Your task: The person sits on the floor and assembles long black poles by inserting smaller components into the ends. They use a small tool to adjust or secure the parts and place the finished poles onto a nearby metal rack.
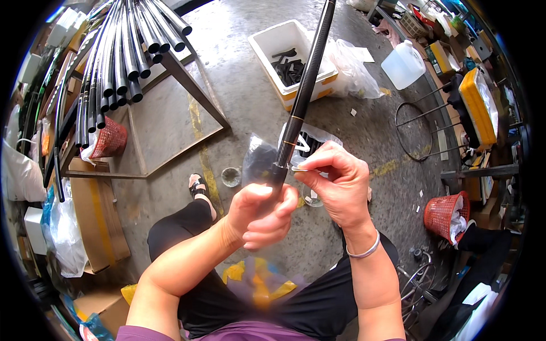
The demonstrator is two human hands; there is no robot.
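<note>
Evidently our right hand (343, 184) is pinching: its thumb and forefinger meet on a small pale piece (295, 168), too small for us to identify, right beside the black tube (307, 85). Our left hand (264, 216) is wrapped around the tube's lower end, its fingers curled in and its thumb lying along the side. The tube slants from our hands near the centre of the frame to the top edge, with thin gold-coloured bands partway along it. On our right wrist we wear a silver bracelet (365, 249).

Just behind the left hand, we see a clear plastic bag (254, 156) with a dark look to it. A small round cup (231, 177) sits on the floor to its left, near our sandaled foot (198, 184).

Farther out, at the upper middle, a white foam box (272, 41) holds black pieces (290, 69), and a translucent jug (404, 64) lies to its right. Many black tubes (132, 51) rest together on a metal stand (193, 94) at the upper left. Below them is a red basket (111, 139); another red basket (446, 216) stands at the right.
</note>
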